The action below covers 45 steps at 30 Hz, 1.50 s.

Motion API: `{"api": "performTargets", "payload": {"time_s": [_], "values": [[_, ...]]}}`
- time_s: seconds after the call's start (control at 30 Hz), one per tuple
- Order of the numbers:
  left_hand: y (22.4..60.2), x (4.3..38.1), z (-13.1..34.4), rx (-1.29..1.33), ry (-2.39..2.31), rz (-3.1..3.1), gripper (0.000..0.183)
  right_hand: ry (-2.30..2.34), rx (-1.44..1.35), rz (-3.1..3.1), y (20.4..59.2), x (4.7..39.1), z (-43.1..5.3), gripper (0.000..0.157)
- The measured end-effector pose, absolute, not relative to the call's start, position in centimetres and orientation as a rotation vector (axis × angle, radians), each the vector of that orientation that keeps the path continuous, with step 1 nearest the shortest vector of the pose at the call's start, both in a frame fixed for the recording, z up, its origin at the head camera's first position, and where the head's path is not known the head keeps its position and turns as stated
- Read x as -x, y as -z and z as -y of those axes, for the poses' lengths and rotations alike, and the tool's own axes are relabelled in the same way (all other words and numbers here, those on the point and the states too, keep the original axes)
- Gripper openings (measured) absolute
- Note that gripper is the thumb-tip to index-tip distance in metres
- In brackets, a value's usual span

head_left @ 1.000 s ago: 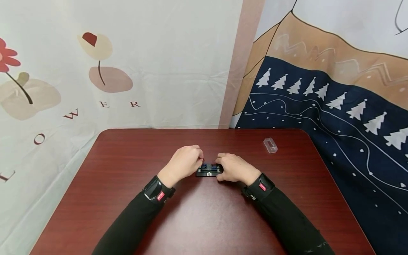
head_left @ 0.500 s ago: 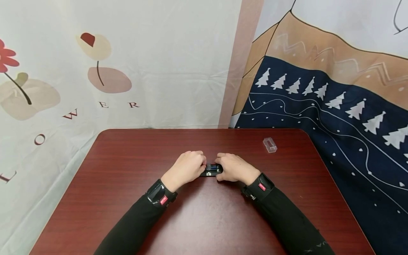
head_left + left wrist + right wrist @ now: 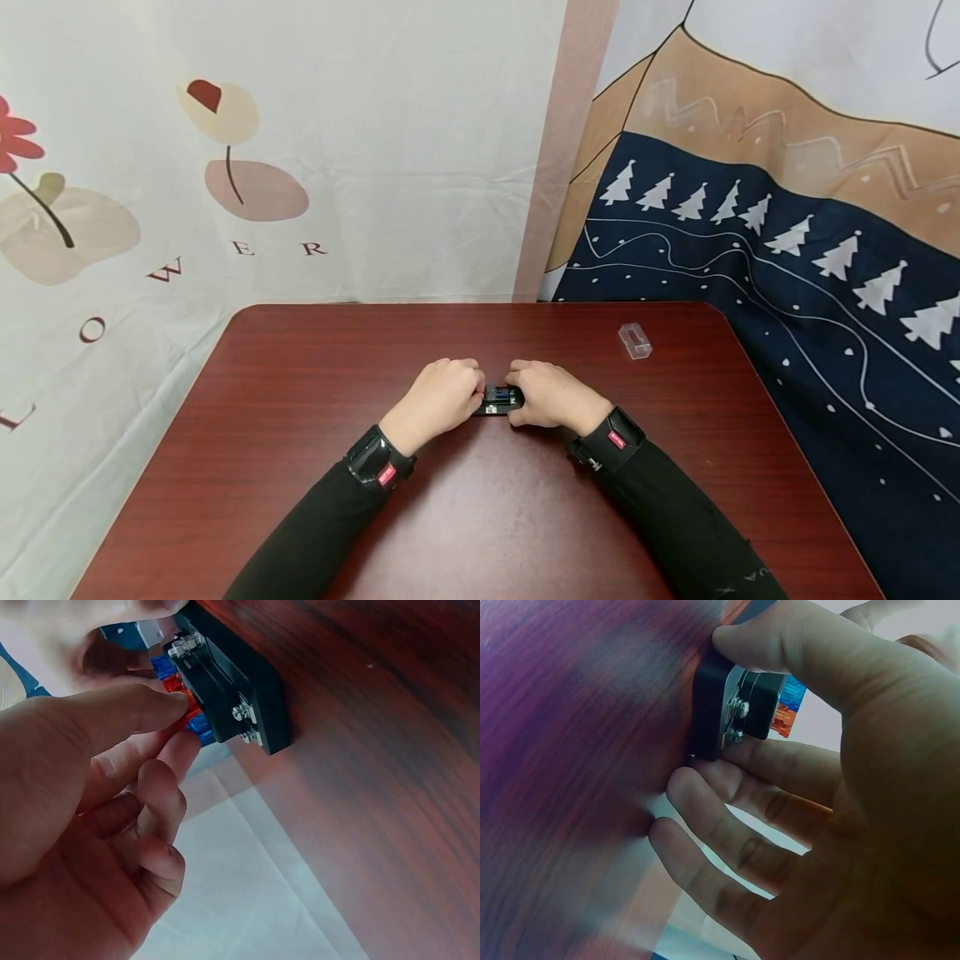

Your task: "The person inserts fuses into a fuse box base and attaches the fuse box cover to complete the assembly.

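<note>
A black fuse block [image 3: 501,398] lies on the table between the two hands, screw terminals along its edges. Blue and red blade fuses stand side by side on it; a blue fuse [image 3: 161,667] shows in the left wrist view. My left hand [image 3: 437,394] pinches a red blade fuse [image 3: 193,701] at the block between thumb and index finger, its other fingers curled. My right hand [image 3: 557,394] grips the block's right end, thumb on the near side and fingers on the far side. In the right wrist view the block's base [image 3: 707,701] sits between them.
A small clear plastic box [image 3: 636,342] lies at the back right of the reddish-brown table [image 3: 495,517]. Printed cloth [image 3: 420,150] hangs behind the table's far edge. Each wrist wears a black strap with a camera.
My left hand has moved slightly right and nearer to me, now covering the fuse block's left part. My right hand has stayed in place, holding the block.
</note>
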<state>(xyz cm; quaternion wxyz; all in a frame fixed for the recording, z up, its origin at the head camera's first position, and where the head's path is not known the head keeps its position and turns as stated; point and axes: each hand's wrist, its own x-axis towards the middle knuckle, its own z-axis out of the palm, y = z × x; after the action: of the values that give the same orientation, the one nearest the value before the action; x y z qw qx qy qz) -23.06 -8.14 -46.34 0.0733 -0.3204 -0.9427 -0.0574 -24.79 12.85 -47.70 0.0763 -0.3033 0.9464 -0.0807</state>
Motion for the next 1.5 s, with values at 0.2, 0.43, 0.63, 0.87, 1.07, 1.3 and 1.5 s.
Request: {"api": "performTargets", "payload": {"time_s": [0.2,0.43,0.63,0.87,1.07,1.3,1.5], "values": [[46.39,23.03,7.98,0.978,0.181,2.801,0.014,0.247,0.913,-2.839,47.70,24.75,-13.02,0.045],[46.44,23.12,7.86,0.990,0.155,2.796,0.020,0.246,0.928,-2.842,47.86,24.81,-13.01,0.046],[46.30,23.06,7.63,0.981,0.154,2.810,0.023,0.238,0.941,-2.844,47.98,24.92,-13.00,0.040],[45.95,22.87,7.38,0.982,0.142,2.808,0.020,0.240,0.940,-2.847,48.03,24.93,-13.03,0.041],[46.18,22.73,7.48,0.963,0.164,2.822,0.018,0.234,0.943,-2.841,48.03,24.86,-13.01,0.042],[46.56,22.53,7.84,0.913,0.240,2.829,0.015,0.227,0.945,-2.854,48.02,24.87,-12.97,0.041],[46.67,22.45,8.20,0.927,0.255,2.836,0.011,0.237,0.945,-2.849,47.96,24.86,-12.95,0.038]]}}
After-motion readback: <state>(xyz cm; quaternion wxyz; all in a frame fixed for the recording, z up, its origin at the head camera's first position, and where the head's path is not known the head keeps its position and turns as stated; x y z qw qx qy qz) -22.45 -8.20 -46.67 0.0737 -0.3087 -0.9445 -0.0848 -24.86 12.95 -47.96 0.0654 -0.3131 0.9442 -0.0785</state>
